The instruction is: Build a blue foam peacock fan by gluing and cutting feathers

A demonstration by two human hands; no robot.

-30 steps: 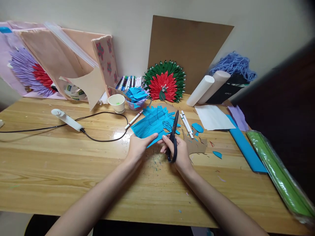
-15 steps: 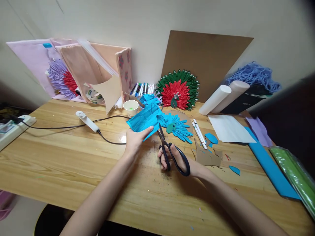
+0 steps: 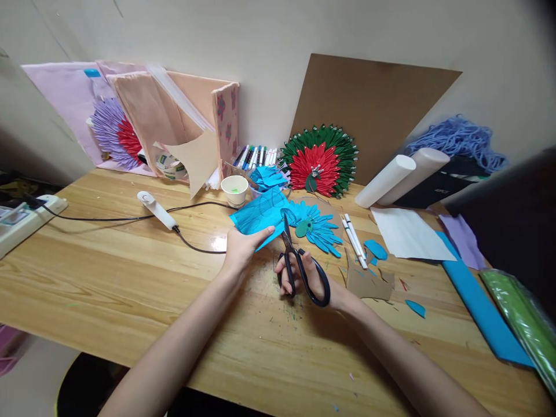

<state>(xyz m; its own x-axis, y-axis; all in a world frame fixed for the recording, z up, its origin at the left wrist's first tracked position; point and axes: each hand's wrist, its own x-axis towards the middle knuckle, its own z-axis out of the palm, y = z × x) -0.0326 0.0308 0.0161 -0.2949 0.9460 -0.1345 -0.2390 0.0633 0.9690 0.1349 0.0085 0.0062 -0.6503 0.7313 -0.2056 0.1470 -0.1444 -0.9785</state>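
My left hand (image 3: 244,246) pinches a sheet of blue paper (image 3: 263,207) between thumb and fingers, held above the table. Dark curved outlines are drawn on the sheet. My right hand (image 3: 299,277) grips black-handled scissors (image 3: 287,234), fingers through the loops. The blades point up and away from me, with their tips at the sheet's right edge; whether they are biting into it I cannot tell. Just behind the blades lies a blue paper peacock (image 3: 321,227) with a green body piece (image 3: 303,229). A green-and-red peacock (image 3: 319,159) leans farther back.
A paper cup (image 3: 235,191) stands behind my left hand, near several markers (image 3: 256,156). To the left lie a white corded device (image 3: 156,210) and a power strip (image 3: 30,223). Two white pens (image 3: 355,241), cardboard scraps (image 3: 369,281) and blue sheets (image 3: 482,301) lie to the right.
The view has shifted slightly, so the whole scene sits a little differently. The sheet and scissors stay together, and the scissor handles look a little closer together.
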